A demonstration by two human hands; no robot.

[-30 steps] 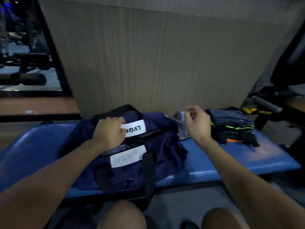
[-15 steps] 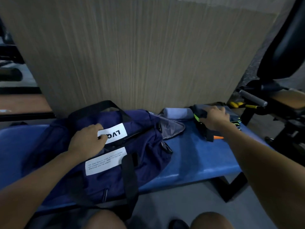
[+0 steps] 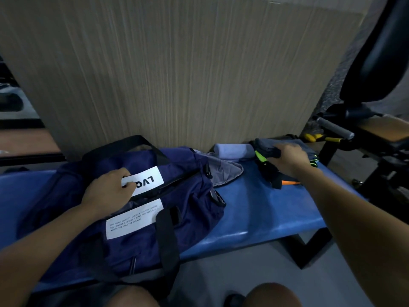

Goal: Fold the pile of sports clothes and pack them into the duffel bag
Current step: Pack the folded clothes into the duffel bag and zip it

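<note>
Navy duffel bag (image 3: 177,209) labelled "LVO…", left hand (image 3: 106,192) pinching its edge; right hand (image 3: 292,159) seemingly grasps folded clothes (image 3: 269,149).

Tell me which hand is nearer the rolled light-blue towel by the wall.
Right. The right hand grips the folded clothes stack just beside the towel; the left hand holds the duffel bag farther away.

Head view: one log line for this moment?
left hand holds bag mouth | right hand grips folded clothes | bench | packing pending
</note>
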